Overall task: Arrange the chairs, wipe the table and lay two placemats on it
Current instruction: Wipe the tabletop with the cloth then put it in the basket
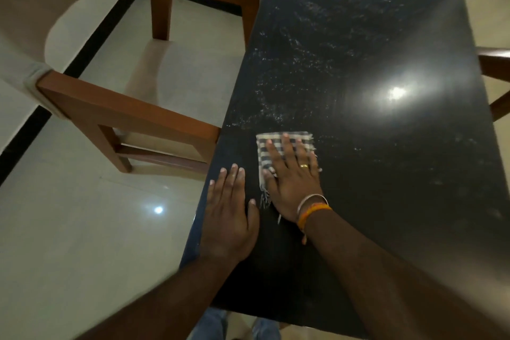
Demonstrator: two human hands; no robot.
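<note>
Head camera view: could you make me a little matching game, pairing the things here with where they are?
Things:
1. checked cloth
2. left hand
3. wooden chair with beige seat
4. gold ring

Places:
A. beside the table's left edge
B. on a right-hand finger
C. under the right hand
D. flat on the bare black table

Pairs: 1-C, 2-D, 3-A, 4-B

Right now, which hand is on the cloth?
The right hand, wearing a ring and bangles, presses flat on the cloth; the left hand rests on bare table.
</note>
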